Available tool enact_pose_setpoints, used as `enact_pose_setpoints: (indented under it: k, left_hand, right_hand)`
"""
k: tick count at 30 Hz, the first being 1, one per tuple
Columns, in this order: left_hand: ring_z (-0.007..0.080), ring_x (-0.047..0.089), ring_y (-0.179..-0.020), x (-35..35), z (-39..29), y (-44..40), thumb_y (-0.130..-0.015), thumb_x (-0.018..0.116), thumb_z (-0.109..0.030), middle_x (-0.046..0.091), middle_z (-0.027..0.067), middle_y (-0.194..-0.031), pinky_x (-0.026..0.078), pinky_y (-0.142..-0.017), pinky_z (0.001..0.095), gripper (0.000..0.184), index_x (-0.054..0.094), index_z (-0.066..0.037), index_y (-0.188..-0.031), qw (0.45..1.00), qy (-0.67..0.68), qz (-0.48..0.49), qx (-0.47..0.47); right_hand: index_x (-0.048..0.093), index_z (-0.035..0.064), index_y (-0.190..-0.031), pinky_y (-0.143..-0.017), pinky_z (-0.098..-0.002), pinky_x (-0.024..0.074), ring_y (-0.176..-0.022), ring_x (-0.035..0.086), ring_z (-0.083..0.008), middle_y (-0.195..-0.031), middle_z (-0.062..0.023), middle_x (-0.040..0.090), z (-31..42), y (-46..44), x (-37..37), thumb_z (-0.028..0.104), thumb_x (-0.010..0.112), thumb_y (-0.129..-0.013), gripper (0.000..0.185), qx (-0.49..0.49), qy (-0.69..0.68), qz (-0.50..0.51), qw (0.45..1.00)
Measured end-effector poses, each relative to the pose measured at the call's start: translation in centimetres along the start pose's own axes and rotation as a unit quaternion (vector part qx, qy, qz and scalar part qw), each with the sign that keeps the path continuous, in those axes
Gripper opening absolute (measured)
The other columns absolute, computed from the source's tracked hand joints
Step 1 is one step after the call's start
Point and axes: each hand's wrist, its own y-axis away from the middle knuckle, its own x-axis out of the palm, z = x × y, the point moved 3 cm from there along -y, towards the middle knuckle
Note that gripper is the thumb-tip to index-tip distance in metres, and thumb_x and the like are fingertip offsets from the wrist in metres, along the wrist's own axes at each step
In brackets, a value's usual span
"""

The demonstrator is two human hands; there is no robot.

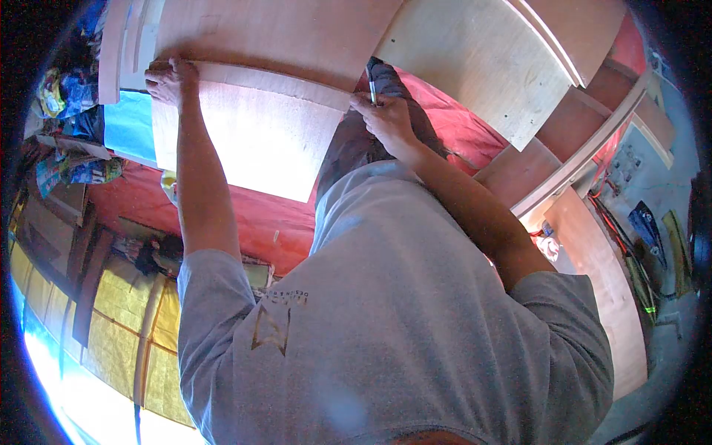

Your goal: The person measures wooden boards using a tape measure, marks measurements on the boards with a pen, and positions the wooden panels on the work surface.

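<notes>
My left hand is closed over the left end of a long, narrow wooden strip, which lies across a large pale board. At the strip's right end, my right hand holds a slim pen-like tool upright between closed fingers, touching or very near the strip. Strong light washes out the lower part of the board. Beyond the strip lies a wide brown panel.
A pale panel lies at the upper right, near a wooden frame with compartments. Red sheeting shows beneath the boards. Cables hang or lie at the right. Yellow panels stand at the lower left.
</notes>
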Motion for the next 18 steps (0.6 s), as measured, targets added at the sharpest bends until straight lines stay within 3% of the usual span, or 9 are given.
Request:
enact_pose_setpoints:
  k: [18]
  left_hand:
    - [0.0427,0.048,-0.130,0.8,0.8,-0.5,-0.090,0.062,-0.053,0.048,0.0297,-0.140,0.036,-0.111,0.0538,0.077,0.040,0.006,-0.135,1.000,0.001,0.023,0.010]
  right_hand:
    - [0.077,0.0050,-0.106,-0.039,-0.0214,0.0293,-0.044,0.042,-0.0003,-0.063,0.0109,0.052,-0.3,-0.1,0.1,0.024,0.077,-0.098,0.021,-0.005,0.012,0.003,1.000]
